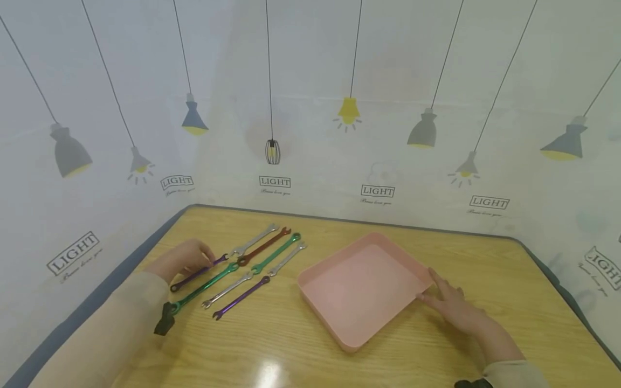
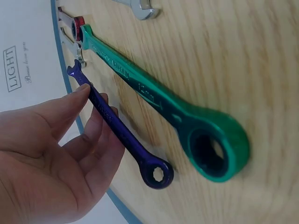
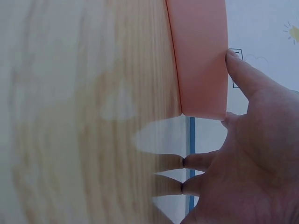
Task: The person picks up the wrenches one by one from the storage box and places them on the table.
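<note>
My left hand (image 1: 194, 256) pinches a purple combination wrench (image 2: 114, 123) between thumb and fingers, close over the tabletop. Its ring end points toward me, its open end away. Right beside it lies a longer green wrench (image 2: 152, 93). Nearby on the table are a silver wrench (image 1: 228, 291) and a second purple wrench (image 1: 241, 298). On the right, my right hand (image 1: 456, 307) touches the corner of a pink tray (image 1: 364, 291). Its thumb rests on the rim in the right wrist view, and its lower fingers reach the tabletop. Nothing lies in the tray.
Farther back lie a silver wrench (image 1: 257, 240), a red wrench (image 1: 264, 247), another green wrench (image 1: 276, 253) and a small silver wrench (image 1: 288, 258), in slanted rows. The wooden table (image 1: 262, 345) is bordered by a lamp-printed wall covering (image 1: 320, 156) behind and at both sides.
</note>
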Demonstrator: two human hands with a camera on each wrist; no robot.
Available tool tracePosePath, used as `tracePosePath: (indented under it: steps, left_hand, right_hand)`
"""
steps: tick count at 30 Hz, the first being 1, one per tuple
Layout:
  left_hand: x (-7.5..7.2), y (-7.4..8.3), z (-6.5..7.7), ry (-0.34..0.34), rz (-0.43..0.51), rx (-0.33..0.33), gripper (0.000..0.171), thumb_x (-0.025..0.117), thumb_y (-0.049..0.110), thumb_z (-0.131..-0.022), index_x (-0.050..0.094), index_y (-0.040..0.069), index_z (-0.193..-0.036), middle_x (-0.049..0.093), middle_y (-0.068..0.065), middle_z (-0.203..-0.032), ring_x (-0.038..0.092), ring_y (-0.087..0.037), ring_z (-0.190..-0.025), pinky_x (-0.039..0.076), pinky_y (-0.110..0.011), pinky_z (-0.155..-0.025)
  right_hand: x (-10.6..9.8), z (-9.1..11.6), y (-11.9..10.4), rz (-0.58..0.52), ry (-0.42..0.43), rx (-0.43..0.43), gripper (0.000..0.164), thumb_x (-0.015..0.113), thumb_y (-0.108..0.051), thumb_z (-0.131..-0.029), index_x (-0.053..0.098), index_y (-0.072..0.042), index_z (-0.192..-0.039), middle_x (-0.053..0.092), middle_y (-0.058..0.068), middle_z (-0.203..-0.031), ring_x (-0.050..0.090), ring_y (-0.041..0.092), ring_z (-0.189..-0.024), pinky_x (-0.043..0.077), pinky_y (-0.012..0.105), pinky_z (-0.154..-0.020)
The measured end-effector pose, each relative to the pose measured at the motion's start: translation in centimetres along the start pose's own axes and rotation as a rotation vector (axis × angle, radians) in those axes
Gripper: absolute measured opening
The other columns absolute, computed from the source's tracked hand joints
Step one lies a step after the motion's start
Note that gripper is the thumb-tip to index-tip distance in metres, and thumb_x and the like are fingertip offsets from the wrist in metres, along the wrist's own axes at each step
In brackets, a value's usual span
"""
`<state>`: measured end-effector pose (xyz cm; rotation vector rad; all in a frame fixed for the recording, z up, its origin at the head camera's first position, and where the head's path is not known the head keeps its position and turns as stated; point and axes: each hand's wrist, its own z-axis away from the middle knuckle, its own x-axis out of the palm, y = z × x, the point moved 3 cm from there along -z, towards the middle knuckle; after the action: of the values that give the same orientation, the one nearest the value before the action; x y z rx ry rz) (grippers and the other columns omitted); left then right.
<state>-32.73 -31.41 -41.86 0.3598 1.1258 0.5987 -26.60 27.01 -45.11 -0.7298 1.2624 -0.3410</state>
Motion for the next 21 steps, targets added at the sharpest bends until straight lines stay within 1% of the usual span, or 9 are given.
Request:
tracePosePath:
  steps: [2, 5, 8, 10, 14, 16, 21]
  left_hand:
    - [0.1, 0.1, -0.1, -0.002, -0.005, 0.0, 0.011, 0.067, 0.003, -0.088, 0.068, 0.0, -0.098, 0.05, 0.002, -0.063, 0.048, -0.013, -0.061, 0.049, -0.027, -0.058]
    - [0.2, 0.2, -0.3, -0.005, -0.012, 0.018, 0.01, 0.067, 0.001, -0.086, 0.068, -0.001, -0.096, 0.049, 0.003, -0.061, 0.046, -0.011, -0.057, 0.046, -0.025, -0.055]
    - [0.3, 0.1, -0.5, -0.005, -0.005, 0.03, 0.011, 0.068, -0.001, -0.084, 0.068, -0.002, -0.095, 0.05, 0.002, -0.062, 0.045, -0.01, -0.055, 0.045, -0.023, -0.054]
    - [0.4, -0.1, -0.7, -0.001, 0.007, 0.025, 0.01, 0.069, -0.002, -0.083, 0.068, -0.003, -0.093, 0.052, 0.001, -0.065, 0.045, -0.01, -0.055, 0.045, -0.022, -0.054]
    - [0.6, -0.4, -1.1, 0.009, 0.026, 0.006, 0.009, 0.069, -0.004, -0.082, 0.068, -0.004, -0.091, 0.056, -0.003, -0.07, 0.048, -0.011, -0.056, 0.046, -0.023, -0.054]
    - [0.6, -0.4, -1.3, 0.014, 0.022, 0.008, 0.009, 0.07, -0.003, -0.081, 0.068, -0.003, -0.09, 0.057, -0.004, -0.07, 0.05, -0.012, -0.056, 0.047, -0.024, -0.054]
    - [0.9, -0.2, -1.7, 0.011, -0.003, 0.016, 0.008, 0.071, -0.001, -0.082, 0.068, -0.001, -0.089, 0.061, -0.008, -0.076, 0.057, -0.017, -0.064, 0.052, -0.028, -0.058]
  right_hand:
    - [0.0, 0.0, 0.0, -0.004, -0.003, 0.005, 0.083, 0.046, -0.043, -0.101, 0.0, 0.001, -0.154, 0.0, 0.04, -0.151, -0.015, 0.076, -0.118, -0.009, 0.085, -0.083]
    - [0.0, 0.1, 0.0, -0.001, -0.001, 0.008, 0.082, 0.046, -0.043, -0.101, 0.0, 0.001, -0.153, 0.001, 0.04, -0.151, -0.015, 0.076, -0.119, -0.009, 0.085, -0.083]
    - [-0.1, 0.2, -0.1, 0.002, 0.002, 0.01, 0.082, 0.046, -0.043, -0.101, 0.001, 0.001, -0.153, 0.001, 0.039, -0.151, -0.014, 0.075, -0.12, -0.009, 0.086, -0.083]
    - [-0.1, 0.2, -0.2, -0.004, -0.002, 0.007, 0.082, 0.046, -0.042, -0.101, 0.0, 0.001, -0.153, 0.001, 0.04, -0.151, -0.014, 0.076, -0.12, -0.009, 0.085, -0.084]
    - [-0.1, 0.2, -0.4, -0.016, -0.01, 0.005, 0.082, 0.046, -0.043, -0.101, 0.0, 0.0, -0.154, 0.0, 0.039, -0.151, -0.015, 0.076, -0.119, -0.01, 0.085, -0.083]
    - [-0.1, 0.3, -0.4, -0.019, -0.011, 0.006, 0.082, 0.046, -0.043, -0.101, 0.0, 0.0, -0.154, -0.001, 0.039, -0.152, -0.015, 0.076, -0.119, -0.01, 0.085, -0.083]
    - [-0.2, 0.3, -0.3, -0.01, -0.009, 0.01, 0.083, 0.046, -0.043, -0.101, 0.0, 0.001, -0.154, 0.0, 0.039, -0.152, -0.014, 0.076, -0.12, -0.01, 0.085, -0.083]
